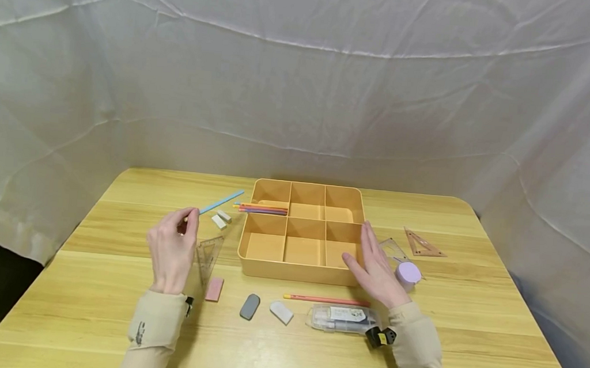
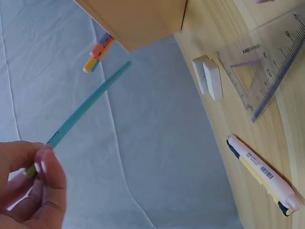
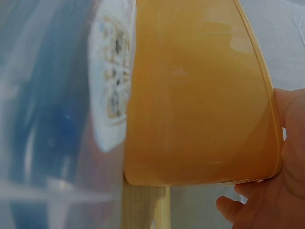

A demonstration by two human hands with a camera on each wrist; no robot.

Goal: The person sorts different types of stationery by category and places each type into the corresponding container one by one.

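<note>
My left hand (image 1: 172, 249) pinches a blue pencil (image 1: 222, 201) near its end, left of a tan six-compartment organizer box (image 1: 298, 272). In the left wrist view the blue pencil (image 2: 88, 105) slants up toward the box. Several coloured pencils (image 1: 262, 209) lie in the back left compartment, their ends jutting past the left wall. My right hand (image 1: 379, 271) rests at the box's front right corner, fingers straight along the right side and thumb over the front rim. In the right wrist view the box's wall (image 3: 200, 95) stands beside the right hand (image 3: 274, 191).
Two white erasers (image 1: 219, 221), a clear set square (image 1: 208, 255) and a pink eraser (image 1: 214, 289) lie left. In front are grey (image 1: 250, 306) and white (image 1: 281, 312) erasers, a red pencil (image 1: 324, 299) and a clear case (image 1: 338, 318). Right: a purple-lidded container (image 1: 408, 273), orange set square (image 1: 422, 244).
</note>
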